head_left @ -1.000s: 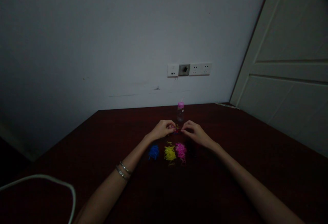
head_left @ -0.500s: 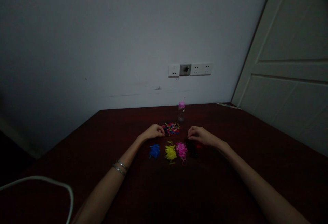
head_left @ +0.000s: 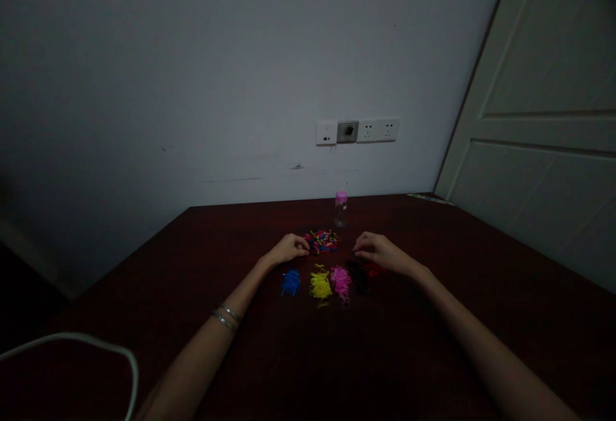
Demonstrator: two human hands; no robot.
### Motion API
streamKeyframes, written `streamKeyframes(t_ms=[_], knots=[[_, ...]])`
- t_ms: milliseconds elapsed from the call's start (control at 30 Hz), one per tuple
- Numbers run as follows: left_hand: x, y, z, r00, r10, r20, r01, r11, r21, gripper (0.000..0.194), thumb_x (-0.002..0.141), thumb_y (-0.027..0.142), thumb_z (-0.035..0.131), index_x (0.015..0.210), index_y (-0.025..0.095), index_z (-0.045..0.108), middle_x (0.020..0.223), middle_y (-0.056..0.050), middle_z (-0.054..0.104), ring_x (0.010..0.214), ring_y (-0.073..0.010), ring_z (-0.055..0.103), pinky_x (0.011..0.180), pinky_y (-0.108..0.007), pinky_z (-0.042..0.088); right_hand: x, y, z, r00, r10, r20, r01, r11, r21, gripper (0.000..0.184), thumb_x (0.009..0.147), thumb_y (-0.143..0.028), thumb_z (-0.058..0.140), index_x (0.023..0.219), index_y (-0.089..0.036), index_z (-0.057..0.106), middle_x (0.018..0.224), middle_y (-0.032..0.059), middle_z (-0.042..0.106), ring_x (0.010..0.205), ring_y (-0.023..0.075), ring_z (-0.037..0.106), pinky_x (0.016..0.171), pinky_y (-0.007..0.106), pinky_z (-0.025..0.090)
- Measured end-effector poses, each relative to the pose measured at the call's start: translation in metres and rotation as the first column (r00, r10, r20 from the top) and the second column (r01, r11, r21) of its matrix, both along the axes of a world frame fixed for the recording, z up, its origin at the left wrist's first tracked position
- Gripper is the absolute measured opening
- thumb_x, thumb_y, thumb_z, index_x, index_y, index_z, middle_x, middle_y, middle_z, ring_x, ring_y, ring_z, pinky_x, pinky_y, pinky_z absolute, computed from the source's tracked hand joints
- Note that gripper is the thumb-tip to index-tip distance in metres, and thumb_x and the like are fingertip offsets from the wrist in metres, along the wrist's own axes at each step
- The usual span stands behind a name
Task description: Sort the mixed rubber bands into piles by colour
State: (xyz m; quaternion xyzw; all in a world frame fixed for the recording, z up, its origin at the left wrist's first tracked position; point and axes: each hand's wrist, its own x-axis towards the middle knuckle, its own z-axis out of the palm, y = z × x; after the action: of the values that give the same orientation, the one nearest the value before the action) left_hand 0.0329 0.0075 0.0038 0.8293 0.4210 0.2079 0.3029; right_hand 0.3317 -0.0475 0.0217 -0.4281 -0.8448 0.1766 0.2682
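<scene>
My left hand point(head_left: 291, 248) rests at the left edge of a mixed pile of small coloured rubber bands point(head_left: 322, 240), fingers curled together; whether anything is in them is hidden. To the right of that pile, my right hand point(head_left: 378, 251) hovers just above a black pile point(head_left: 359, 277), its thumb and fingertips slightly apart and nothing visible between them. Sorted by colour, a blue pile point(head_left: 290, 283), a yellow pile point(head_left: 320, 285) and a pink pile point(head_left: 341, 282) lie nearer to me. A dim red pile point(head_left: 374, 271) sits partly under my right hand.
Behind the mixed pile stands a clear bottle with a pink lid point(head_left: 341, 209). The dark red table point(head_left: 269, 357) meets a wall with sockets point(head_left: 378, 130). A white cable point(head_left: 96, 341) curves at the lower left. A pale door point(head_left: 539, 151) is at the right.
My right hand has lifted slightly from the black pile and its fingertips have parted. My left hand has barely moved.
</scene>
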Motion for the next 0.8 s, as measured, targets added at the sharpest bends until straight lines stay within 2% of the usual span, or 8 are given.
streamKeyframes(t_ms=[367,533,667,800], knots=[[0.007,-0.005,0.001,0.999,-0.019,-0.027,0.021,0.996,0.083,0.022,0.070,0.025,0.053,0.078,0.011,0.068,0.070,-0.003,0.063,0.064,-0.0115,0.051,0.059,-0.019,0.036,-0.003,-0.003,0.002,1.000,0.001,0.007,-0.001,1.000,0.005,0.016,0.078,-0.025,0.052,0.083,-0.018,0.065,0.090,0.0063,0.058,0.079,0.0155,0.056,0.071,0.027,0.044],[0.006,-0.008,0.002,0.999,-0.016,-0.038,0.020,0.995,0.100,0.021,0.071,0.024,0.051,0.075,0.010,0.067,0.067,-0.003,0.061,0.061,-0.0110,0.050,0.057,-0.019,0.035,-0.003,-0.003,0.003,1.000,0.000,0.002,0.000,1.000,0.026,0.017,0.079,-0.025,0.050,0.083,-0.018,0.065,0.089,0.0062,0.058,0.078,0.0157,0.056,0.071,0.028,0.044],[0.013,-0.013,0.009,1.000,-0.028,0.008,0.027,0.994,0.103,0.021,0.072,0.023,0.050,0.075,0.009,0.065,0.068,-0.003,0.060,0.062,-0.0103,0.049,0.058,-0.019,0.036,-0.001,-0.003,0.006,1.000,-0.019,0.001,0.019,0.999,0.039,0.017,0.079,-0.024,0.050,0.082,-0.018,0.066,0.088,0.0065,0.059,0.079,0.0161,0.056,0.072,0.029,0.044],[0.034,-0.023,0.020,0.997,-0.061,0.050,0.057,0.996,0.074,0.021,0.073,0.024,0.049,0.076,0.009,0.064,0.066,-0.002,0.059,0.061,-0.0096,0.048,0.056,-0.018,0.035,0.004,-0.003,0.011,0.999,-0.046,-0.015,0.047,0.997,0.064,0.017,0.078,-0.023,0.050,0.083,-0.017,0.065,0.088,0.0065,0.059,0.079,0.0157,0.056,0.071,0.028,0.045]])
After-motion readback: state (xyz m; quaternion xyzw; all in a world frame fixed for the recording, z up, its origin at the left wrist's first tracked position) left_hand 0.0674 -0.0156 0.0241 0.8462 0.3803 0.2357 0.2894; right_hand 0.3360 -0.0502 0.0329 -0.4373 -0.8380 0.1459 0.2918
